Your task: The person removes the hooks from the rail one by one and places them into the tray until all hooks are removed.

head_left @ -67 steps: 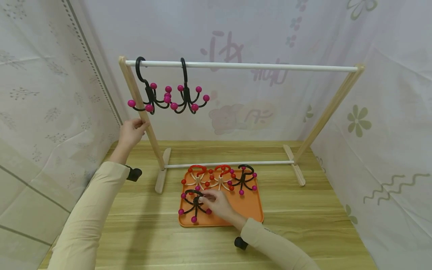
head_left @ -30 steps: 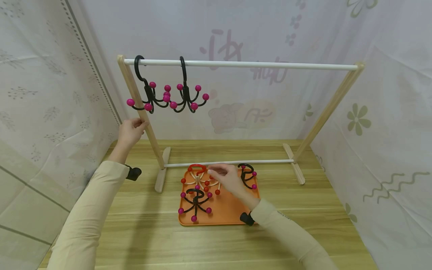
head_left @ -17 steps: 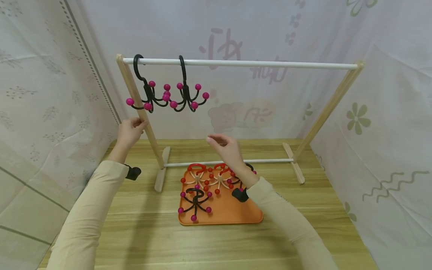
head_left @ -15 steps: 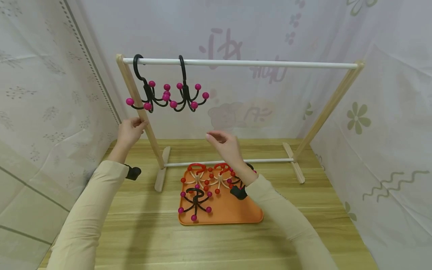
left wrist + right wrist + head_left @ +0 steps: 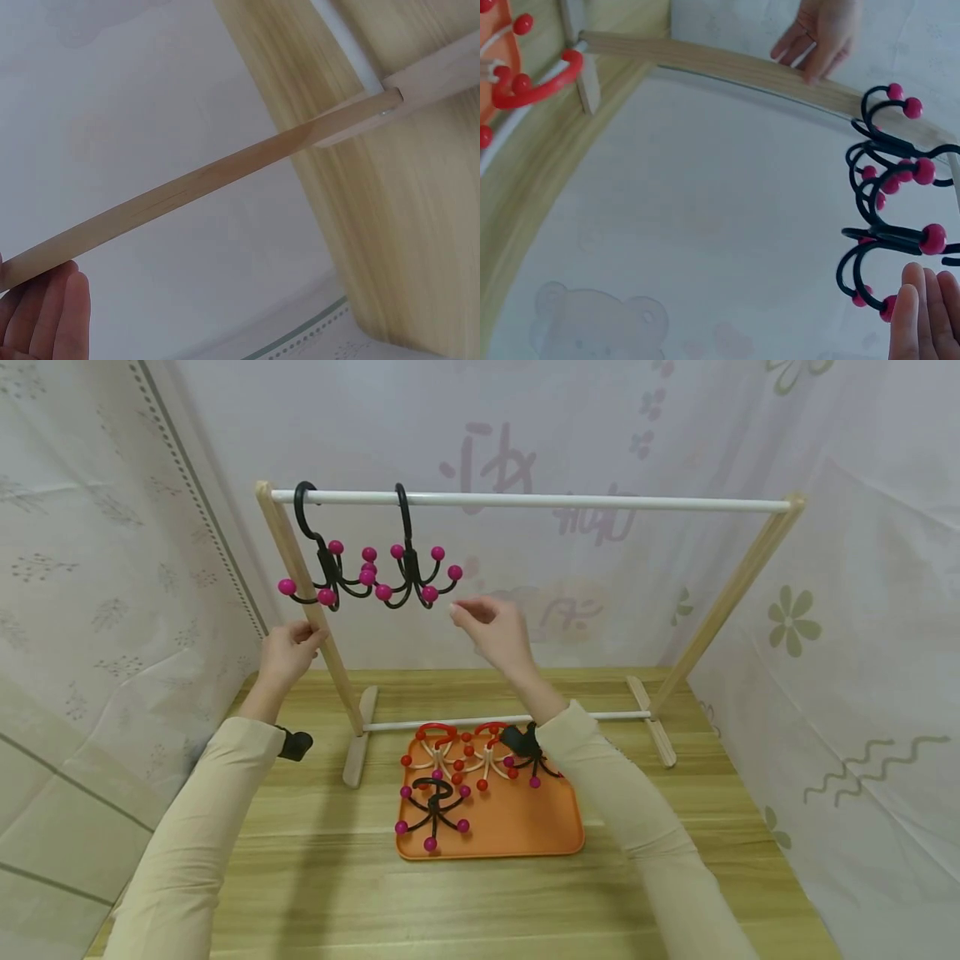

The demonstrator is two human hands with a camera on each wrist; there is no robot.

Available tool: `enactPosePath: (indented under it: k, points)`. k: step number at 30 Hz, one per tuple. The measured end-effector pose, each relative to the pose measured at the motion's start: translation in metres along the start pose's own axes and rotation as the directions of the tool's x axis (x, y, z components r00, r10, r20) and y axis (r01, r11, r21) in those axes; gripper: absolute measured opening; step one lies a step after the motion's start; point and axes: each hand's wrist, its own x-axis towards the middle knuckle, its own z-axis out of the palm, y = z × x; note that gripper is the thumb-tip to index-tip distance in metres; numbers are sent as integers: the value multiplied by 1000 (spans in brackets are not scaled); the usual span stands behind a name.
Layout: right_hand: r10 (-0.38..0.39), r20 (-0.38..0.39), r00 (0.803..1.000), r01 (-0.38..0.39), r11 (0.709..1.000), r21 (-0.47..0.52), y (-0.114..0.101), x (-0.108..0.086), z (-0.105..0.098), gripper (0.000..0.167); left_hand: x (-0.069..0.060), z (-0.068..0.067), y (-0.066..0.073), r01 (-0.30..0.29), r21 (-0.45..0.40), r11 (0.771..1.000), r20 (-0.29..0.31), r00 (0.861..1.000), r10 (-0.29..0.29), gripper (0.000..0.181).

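Note:
My left hand pinches the left wooden post of a small clothes rack, and its fingers show against the post in the left wrist view. In mid-air, my right hand holds nothing; its fingers look nearly straight in the right wrist view. It is just right of and below a black octopus hanger with pink balls. Another such black hanger hangs left of that one. Both hook over the rack's white top rail.
Below the rack, an orange tray holds two cream hangers with red hooks and balls, and a black hanger in front. At its back right, another black hanger is partly hidden by the wrist camera. Patterned cloth surrounds the wooden table.
My right hand has left the front black hanger on the tray, rising past the red-hooked ones to the hanging hangers. My left hand stays on the post.

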Motion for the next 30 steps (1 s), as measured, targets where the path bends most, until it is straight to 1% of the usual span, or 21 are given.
enactPosePath:
  k: [4,8,11,16,21,24,30]
  points:
    - [9,-20,1000,-9,1000,-21,-10,12,-4,28,0,0,1,-1,1,1000,-1,1000,1,40]
    - [13,-48,999,-16,998,-64,-19,22,-3,27,0,0,0,3,-4,1000,7,1000,-3,41]
    - [-1,-58,998,-4,997,-80,-26,30,0,26,1,0,-1,4,-5,1000,6,1000,-4,42]
    - [11,-63,998,-16,995,-94,-38,39,7,25,1,0,-1,-2,-1,1000,-2,1000,2,40]
    - [-9,-67,998,3,996,-91,-47,48,13,25,1,0,-1,-2,3,1000,-5,1000,2,41]
    - [8,-65,998,-13,996,-88,-51,52,17,28,1,0,-1,-4,4,1000,-16,1000,4,39]
    - [27,-78,997,-35,993,-112,-56,59,24,35,0,-2,2,10,-8,1000,20,1000,-10,43]
